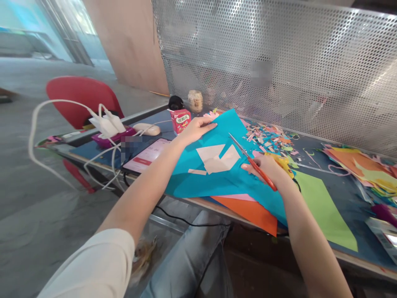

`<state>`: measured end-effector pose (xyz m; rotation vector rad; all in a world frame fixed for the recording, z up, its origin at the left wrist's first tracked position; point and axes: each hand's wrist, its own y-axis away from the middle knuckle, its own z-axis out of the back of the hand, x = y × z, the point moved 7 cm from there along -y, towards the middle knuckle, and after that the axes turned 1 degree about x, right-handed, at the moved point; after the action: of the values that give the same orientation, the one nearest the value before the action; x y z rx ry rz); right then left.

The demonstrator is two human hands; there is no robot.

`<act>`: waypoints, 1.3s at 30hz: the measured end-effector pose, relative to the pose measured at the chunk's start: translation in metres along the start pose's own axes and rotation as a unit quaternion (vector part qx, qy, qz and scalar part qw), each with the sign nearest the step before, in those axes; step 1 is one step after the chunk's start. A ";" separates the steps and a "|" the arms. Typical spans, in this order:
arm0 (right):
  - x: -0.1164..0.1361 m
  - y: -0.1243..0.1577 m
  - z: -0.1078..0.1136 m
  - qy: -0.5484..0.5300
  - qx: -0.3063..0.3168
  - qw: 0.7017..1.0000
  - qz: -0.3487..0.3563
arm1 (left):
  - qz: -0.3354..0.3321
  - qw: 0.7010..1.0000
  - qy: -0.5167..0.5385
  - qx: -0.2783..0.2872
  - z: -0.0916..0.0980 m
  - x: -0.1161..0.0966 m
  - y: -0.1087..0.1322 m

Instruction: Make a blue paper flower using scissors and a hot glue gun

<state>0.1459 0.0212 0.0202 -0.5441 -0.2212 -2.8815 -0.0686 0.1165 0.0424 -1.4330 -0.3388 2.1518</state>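
My right hand (263, 167) grips a pair of scissors (252, 160) by the red-orange handles, blades pointing up and left over a sheet of blue paper (231, 124). The blades look almost closed. With its fingers pinched at the sheet's upper left edge, my left hand (197, 127) holds the blue paper. On the blue lie a pale pink cut piece of paper (214, 161) with a notch in it and a small pale strip (197, 171). Orange paper (248, 211) sticks out beneath, at the table's front edge.
Paper scraps (269, 136) lie heaped behind the blue sheet, near a yellow tool (281, 162). Green paper (325, 207) and a coloured paper stack (356, 161) are rightward. Leftward are a drink carton (180, 120), a tablet (147, 155) and a corded power strip (113, 136). A perforated metal panel (294, 74) stands behind.
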 end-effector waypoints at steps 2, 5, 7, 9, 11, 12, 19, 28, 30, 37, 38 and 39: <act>0.001 0.002 0.000 -0.007 0.007 1.000 0.007 | 0.001 1.000 -0.011 -0.010 0.002 0.003 0.001; -0.005 0.002 0.000 -0.033 0.010 0.999 -0.002 | 0.020 0.998 -0.052 -0.041 0.006 0.007 0.004; -0.015 -0.002 0.000 -0.058 0.003 0.998 -0.025 | 0.052 0.993 -0.096 -0.039 0.003 0.015 0.008; -0.028 -0.008 0.003 -0.079 -0.022 0.995 -0.051 | 0.085 0.985 -0.146 -0.020 -0.003 0.025 0.013; -0.039 -0.015 0.006 -0.091 -0.056 0.992 -0.065 | 0.103 0.974 -0.200 -0.018 -0.009 0.035 0.020; -0.044 -0.018 0.008 -0.089 -0.072 0.991 -0.067 | 0.110 0.967 -0.229 -0.025 -0.010 0.039 0.025; -0.049 -0.018 0.019 -0.098 -0.164 0.980 -0.054 | 0.140 0.885 -0.434 -0.097 -0.015 0.007 0.052; -0.062 0.000 0.044 -0.130 -0.338 0.930 -0.059 | -0.082 0.902 -0.327 0.270 -0.143 -0.037 0.031; -0.065 0.002 0.047 -0.126 -0.357 0.923 -0.062 | -0.066 0.902 -0.309 0.295 -0.152 -0.021 0.021; -0.066 0.010 0.058 -0.140 -0.427 0.892 -0.046 | -0.017 0.925 -0.265 0.273 -0.153 0.015 -0.006; -0.066 0.011 0.058 -0.150 -0.433 0.888 -0.045 | -0.021 0.923 -0.273 0.269 -0.154 0.015 -0.009; -0.067 0.011 0.059 -0.157 -0.440 0.883 -0.047 | -0.026 0.921 -0.281 0.267 -0.156 0.015 -0.012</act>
<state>0.2296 0.0322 0.0510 -1.1570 1.0980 -2.8213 0.0720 0.1224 -0.0267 -0.4905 0.0246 2.3316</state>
